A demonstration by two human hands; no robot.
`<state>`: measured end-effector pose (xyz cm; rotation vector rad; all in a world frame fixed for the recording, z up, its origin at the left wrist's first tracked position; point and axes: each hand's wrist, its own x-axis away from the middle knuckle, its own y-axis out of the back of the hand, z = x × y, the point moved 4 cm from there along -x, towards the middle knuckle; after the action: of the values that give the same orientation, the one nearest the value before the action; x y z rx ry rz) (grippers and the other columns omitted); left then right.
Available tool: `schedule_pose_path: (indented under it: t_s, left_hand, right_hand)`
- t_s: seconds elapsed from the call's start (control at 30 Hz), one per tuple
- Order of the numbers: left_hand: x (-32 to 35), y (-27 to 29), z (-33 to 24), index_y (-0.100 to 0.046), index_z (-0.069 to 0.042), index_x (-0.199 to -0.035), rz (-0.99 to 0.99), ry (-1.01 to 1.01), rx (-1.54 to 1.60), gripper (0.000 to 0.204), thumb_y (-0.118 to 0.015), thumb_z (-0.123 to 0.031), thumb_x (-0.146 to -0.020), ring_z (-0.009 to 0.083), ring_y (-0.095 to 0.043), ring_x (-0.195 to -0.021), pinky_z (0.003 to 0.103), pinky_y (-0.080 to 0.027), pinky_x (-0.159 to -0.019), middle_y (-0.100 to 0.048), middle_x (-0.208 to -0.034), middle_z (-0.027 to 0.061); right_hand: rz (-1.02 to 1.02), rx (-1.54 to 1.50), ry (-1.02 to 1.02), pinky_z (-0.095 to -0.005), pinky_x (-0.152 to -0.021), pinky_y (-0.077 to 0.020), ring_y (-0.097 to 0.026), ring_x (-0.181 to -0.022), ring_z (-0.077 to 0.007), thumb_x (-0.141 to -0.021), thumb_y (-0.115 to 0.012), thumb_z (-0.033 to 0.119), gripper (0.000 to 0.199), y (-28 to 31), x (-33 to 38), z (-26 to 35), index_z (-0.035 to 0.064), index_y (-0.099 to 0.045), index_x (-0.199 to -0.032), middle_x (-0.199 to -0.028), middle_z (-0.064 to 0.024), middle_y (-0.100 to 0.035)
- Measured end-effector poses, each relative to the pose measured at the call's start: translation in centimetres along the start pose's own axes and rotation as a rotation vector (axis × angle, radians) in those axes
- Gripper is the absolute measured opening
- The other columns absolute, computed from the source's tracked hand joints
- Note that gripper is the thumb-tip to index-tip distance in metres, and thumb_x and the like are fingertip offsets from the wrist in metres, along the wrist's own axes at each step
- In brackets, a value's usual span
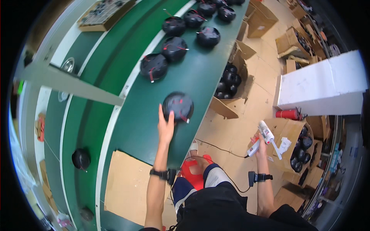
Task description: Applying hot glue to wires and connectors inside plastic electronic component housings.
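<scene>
Okay, left hand: placed at the near-left edge of a black round unit, thumb laid over the rim; whether it's properly gripped or just steadied can't be told.
Unit: located on or just above the green bench, red wire visible on top, kinda blurred.
Right hand: wrapped around a white gun-shaped tool, held out past the bench edge; the unit isn't being touched by it.
Done so far: hard to call; a cluster of black units is parked farther up the bench, red wires showing, but whether those are finished can't be told.
Left over: this one seems to be mid-handling, I'd guess; more black pieces are piled in a cardboard box beside the bench, status unclear.
</scene>
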<state>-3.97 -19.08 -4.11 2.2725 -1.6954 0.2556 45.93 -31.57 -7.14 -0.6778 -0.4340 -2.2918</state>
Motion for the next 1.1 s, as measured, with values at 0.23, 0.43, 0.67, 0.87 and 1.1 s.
schedule_pose_path:
  t_s: [0.23,0.43,0.67,0.87,1.1]
  left_hand:
    - [-1.4,-4.7,-1.3,-0.051,-0.001,-0.145,0.146,-0.057,-0.158,0.051,-0.067,-0.021,-0.101,0.0245,-0.068,-0.11,0.037,-0.059,-0.086,-0.063,-0.131,0.0188]
    - [8.2,11.3,0.8,-0.066,-0.006,-0.125,-0.162,-0.174,-0.536,0.031,-0.069,-0.007,-0.094,0.0191,-0.067,-0.101,0.034,-0.057,-0.083,-0.066,-0.12,0.0109]
    - [5.5,42.0,0.8,-0.026,-0.014,-0.162,-0.929,-0.085,-1.443,0.119,-0.09,-0.053,-0.07,0.0496,-0.041,-0.141,0.057,-0.039,-0.115,-0.042,-0.151,0.0313]
    - [1.6,48.5,7.1,-0.019,-0.029,-0.164,-0.797,0.125,-1.339,0.122,-0.086,-0.064,-0.069,0.0497,-0.043,-0.139,0.064,-0.043,-0.11,-0.035,-0.158,0.0258]
    - [4.2,50.4,8.1,-0.029,-0.026,-0.161,-1.13,0.188,-1.44,0.118,-0.08,-0.076,-0.068,0.0471,-0.043,-0.141,0.063,-0.048,-0.105,-0.038,-0.155,0.0296]
  right_hand:
    - [0.543,0.168,-0.086,-0.0338,-0.08,-0.0576,-0.073,-0.107,-0.0296,-0.1,-0.065,0.028,0.044,-2.3,7.1,1.8,0.0025,-0.059,-0.135,-0.125,-0.0152,-0.07]
    - [0.849,0.045,-0.227,-0.0394,-0.083,-0.0587,-0.072,-0.107,-0.0348,-0.101,-0.061,0.031,0.051,-7.9,10.6,2.0,-0.0026,-0.055,-0.139,-0.13,-0.0231,-0.066]
    - [1.012,0.137,-0.245,-0.0396,-0.074,-0.0599,-0.071,-0.077,-0.0279,-0.104,-0.055,0.045,0.064,-10.9,13.8,2.0,-0.0015,-0.046,-0.146,-0.129,-0.0246,-0.065]
    - [1.087,-0.167,-0.433,-0.0356,-0.053,-0.0464,-0.058,-0.056,-0.0221,-0.104,-0.049,0.057,0.065,-12.2,16.7,1.2,0.0018,-0.052,-0.138,-0.121,-0.022,-0.068]
    - [1.232,-0.392,-0.659,-0.0351,-0.053,-0.0413,-0.053,-0.052,-0.022,-0.105,-0.038,0.063,0.071,-15.4,22.5,0.9,0.002,-0.051,-0.138,-0.125,-0.0218,-0.067]
